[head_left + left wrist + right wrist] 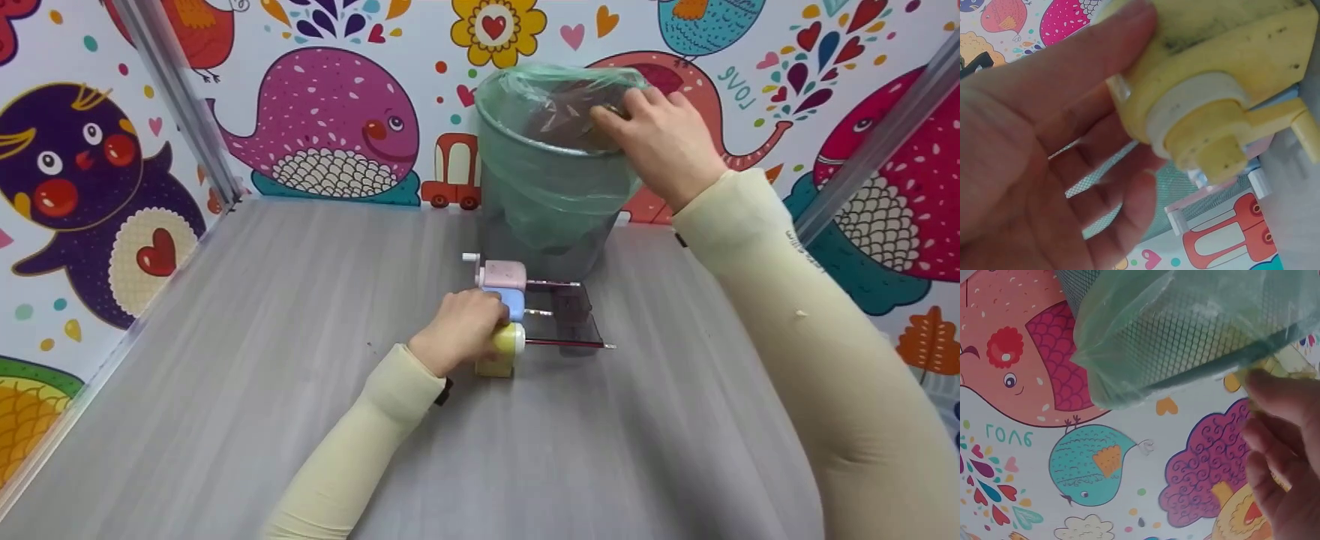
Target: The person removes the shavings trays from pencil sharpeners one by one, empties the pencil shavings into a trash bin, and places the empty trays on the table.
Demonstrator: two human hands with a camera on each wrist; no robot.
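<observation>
My left hand (461, 326) grips a yellow crank pencil sharpener (1252, 62), thumb on its top, on the table. Beyond it in the head view stand a blue sharpener (513, 304) and a pink sharpener (505, 274). A dark red pencil (562, 343) juts out to the right at the yellow sharpener. At the mouth of a bin (544, 262) lined with a green plastic bag (559, 199), my right hand (667, 139) pinches a yellowish see-through piece (1292, 363). The fingers and bin rim partly hide that piece, so its full shape cannot be told.
Dark see-through frames (574, 319) reach right from the sharpeners, close to the bin's foot. Patterned wall panels (337, 120) enclose the grey table (300, 300) at the back and sides, with metal posts (176, 97) at the corners.
</observation>
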